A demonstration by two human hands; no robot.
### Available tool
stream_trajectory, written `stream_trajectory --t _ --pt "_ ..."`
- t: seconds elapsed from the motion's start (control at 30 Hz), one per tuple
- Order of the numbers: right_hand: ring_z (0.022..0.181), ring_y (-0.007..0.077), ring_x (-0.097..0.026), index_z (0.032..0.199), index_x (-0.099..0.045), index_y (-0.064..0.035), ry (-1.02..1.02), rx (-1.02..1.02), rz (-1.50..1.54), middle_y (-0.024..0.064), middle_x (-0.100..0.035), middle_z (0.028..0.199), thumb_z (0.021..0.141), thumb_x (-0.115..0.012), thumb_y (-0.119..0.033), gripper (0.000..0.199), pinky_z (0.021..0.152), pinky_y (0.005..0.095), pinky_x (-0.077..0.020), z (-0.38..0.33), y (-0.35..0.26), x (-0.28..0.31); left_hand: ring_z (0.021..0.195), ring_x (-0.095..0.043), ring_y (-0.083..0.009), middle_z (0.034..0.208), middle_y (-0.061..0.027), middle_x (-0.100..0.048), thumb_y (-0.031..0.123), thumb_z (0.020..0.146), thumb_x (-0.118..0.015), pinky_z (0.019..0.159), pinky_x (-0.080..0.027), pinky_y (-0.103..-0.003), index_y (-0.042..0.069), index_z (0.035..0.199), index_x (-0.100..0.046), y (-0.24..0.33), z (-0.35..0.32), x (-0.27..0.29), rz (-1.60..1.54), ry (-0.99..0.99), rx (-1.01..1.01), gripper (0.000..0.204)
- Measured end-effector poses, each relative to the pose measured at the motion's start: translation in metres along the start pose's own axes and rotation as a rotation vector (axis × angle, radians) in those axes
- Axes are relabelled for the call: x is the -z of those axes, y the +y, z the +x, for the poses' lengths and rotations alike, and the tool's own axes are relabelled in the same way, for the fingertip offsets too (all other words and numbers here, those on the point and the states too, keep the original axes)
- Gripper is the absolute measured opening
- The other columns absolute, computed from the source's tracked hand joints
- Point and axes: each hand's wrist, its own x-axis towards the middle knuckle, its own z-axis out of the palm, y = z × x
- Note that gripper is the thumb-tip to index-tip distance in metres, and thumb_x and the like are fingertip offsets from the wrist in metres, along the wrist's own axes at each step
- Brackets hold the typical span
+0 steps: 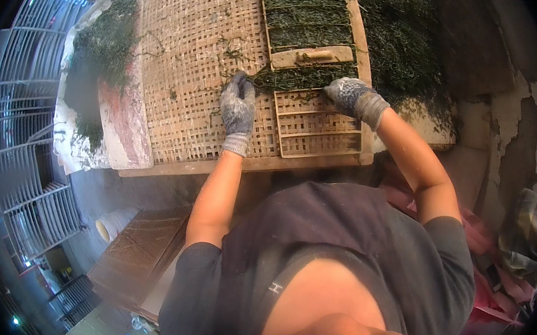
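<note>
I see my gloved left hand [238, 109] with fingers [243, 82] curled onto one end of a strip of dark green strands [299, 77]; my right hand [351, 96] clasps the other end. The strip lies between them, across a slatted wooden frame [314, 123] on the woven bamboo tabletop [189, 52].

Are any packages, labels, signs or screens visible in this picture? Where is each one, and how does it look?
No sign or screen shows.
White box: a possible package, left of the woven bamboo mat, open, with a dark green plant in it.
Small white mark: on the person's dark shirt, near the chest.
</note>
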Motion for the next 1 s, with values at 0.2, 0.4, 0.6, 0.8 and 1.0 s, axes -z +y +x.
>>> stream_trajectory --t 0.2,0.4,0.6,0.8,1.0 --pt "0.113 0.0375 -0.067 0.133 -0.067 -0.0114 0.004 0.201 0.043 0.0175 -0.072 0.114 0.092 -0.067 -0.017 0.041 0.099 0.0464 -0.0554 0.016 -0.024 0.017 0.116 -0.071 -0.0306 0.122 -0.0155 -0.075 0.017 0.096 -0.069 0.107 -0.054 -0.044 0.012 0.137 -0.068 0.001 -0.075 0.023 0.47 -0.254 -0.432 0.041" --pt "0.12 0.0328 -0.067 0.143 -0.058 -0.008 0.425 0.374 0.044 0.0146 -0.065 0.136 0.094 -0.066 -0.016 0.05 0.104 0.044 -0.0546 0.089 -0.07 0.035 0.108 -0.071 -0.0281 0.117 -0.0119 -0.073 0.019 0.092 -0.062 0.091 -0.06 -0.043 0.021 0.148 -0.058 0.029 -0.049 -0.064 0.758 -0.669 -0.451 0.056" --pt "0.119 0.0291 -0.069 0.133 -0.064 0.0045 -0.019 -0.015 -0.441 0.0156 -0.067 0.133 0.088 -0.081 -0.04 0.065 0.097 0.0405 -0.0581 0.11 -0.141 0.09 0.122 -0.066 -0.0304 0.133 -0.0199 -0.067 0.024 0.099 -0.053 0.1 -0.055 -0.044 0.017 0.148 -0.056 -0.055 -0.053 -0.114 0.802 -0.499 -0.422 0.049" --pt "0.113 0.0343 -0.071 0.146 -0.057 -0.0075 -0.105 0.161 0.424 0.0176 -0.069 0.134 0.094 -0.061 -0.015 0.053 0.103 0.0421 -0.0553 0.116 -0.069 0.045 0.137 -0.051 -0.0375 0.144 -0.0304 -0.055 0.013 0.096 -0.049 0.112 -0.042 -0.054 -0.004 0.14 -0.059 0.033 -0.02 -0.082 0.673 -0.931 -0.146 0.048" --pt "0.093 0.0306 -0.073 0.128 -0.067 -0.0085 0.479 0.343 0.33 0.0134 -0.072 0.112 0.097 -0.067 -0.036 0.042 0.085 0.041 -0.0605 0.047 0.002 0.023 0.131 -0.054 -0.0464 0.14 -0.0327 -0.057 0.014 0.093 -0.053 0.113 -0.042 -0.054 -0.007 0.145 -0.052 -0.002 -0.026 -0.088 0.729 -0.659 -0.45 0.056"
